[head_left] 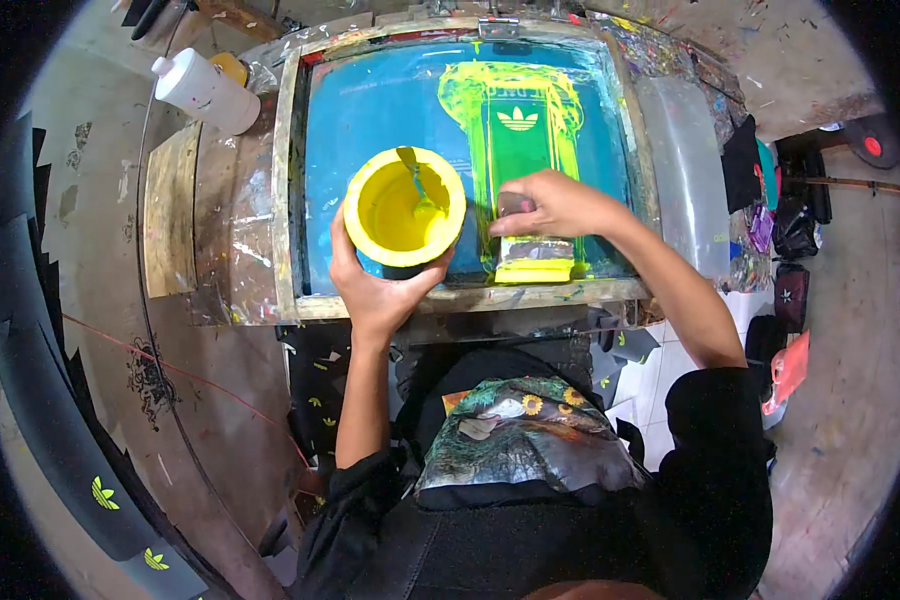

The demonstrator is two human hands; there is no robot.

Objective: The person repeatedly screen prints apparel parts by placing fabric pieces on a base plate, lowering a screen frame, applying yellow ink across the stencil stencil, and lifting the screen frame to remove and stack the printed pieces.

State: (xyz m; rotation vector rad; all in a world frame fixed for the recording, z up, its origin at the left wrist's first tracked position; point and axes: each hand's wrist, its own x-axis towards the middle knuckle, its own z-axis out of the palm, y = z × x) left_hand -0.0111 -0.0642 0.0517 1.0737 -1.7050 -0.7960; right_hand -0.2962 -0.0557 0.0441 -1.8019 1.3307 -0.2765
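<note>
- The printing screen (390, 110), blue mesh in a wooden frame, lies flat before you, its near rail just beyond your wrists.
- Your left hand (375, 290) is curled around the yellow ink tub (405, 207), holding it above the mesh's near-left part; a stick stands in the ink.
- Your right hand (555, 205) is clamped over the squeegee (535, 255), just right of the tub. Its blade runs left to right, at the near end of the green-and-yellow print strip (518, 130), which stretches away from you.

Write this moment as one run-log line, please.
left hand: holds round yellow ink tub | right hand: grips yellow-edged squeegee | on: blue wooden-framed printing screen
</note>
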